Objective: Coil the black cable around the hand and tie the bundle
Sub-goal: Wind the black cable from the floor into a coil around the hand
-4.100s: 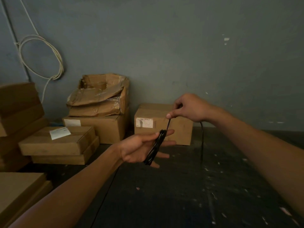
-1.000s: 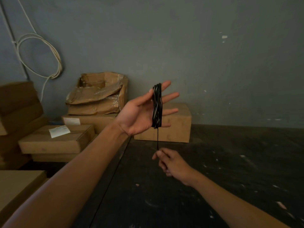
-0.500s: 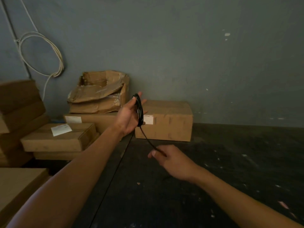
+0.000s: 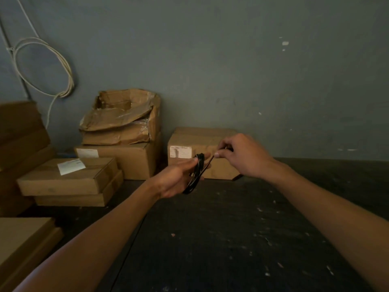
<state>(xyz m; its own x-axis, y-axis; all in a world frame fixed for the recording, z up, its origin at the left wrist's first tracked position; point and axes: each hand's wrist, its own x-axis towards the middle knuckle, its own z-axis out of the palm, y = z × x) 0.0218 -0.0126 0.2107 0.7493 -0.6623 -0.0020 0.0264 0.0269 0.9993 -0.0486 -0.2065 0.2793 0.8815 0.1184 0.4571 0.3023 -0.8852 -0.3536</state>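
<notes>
The black cable point(image 4: 195, 174) is wound in several loops around the fingers of my left hand point(image 4: 176, 178), which is held flat and edge-on over the dark table. My right hand point(image 4: 244, 155) is just right of and slightly above the coil, thumb and forefinger pinched on the cable's free strand. That strand runs taut from the pinch down-left to the coil. The rest of the loose cable is hidden behind my right hand.
A dark, speckled table point(image 4: 231, 239) fills the foreground. A small cardboard box point(image 4: 214, 138) sits at its far edge behind my hands. More cardboard boxes point(image 4: 67, 175) are stacked at the left, one torn open point(image 4: 124, 116). A white cable loop point(image 4: 42, 66) hangs on the grey wall.
My right hand has swung from below the coil up to its right, pulling the strand over. My left hand has lowered and tilted flatter with the coil still on it.
</notes>
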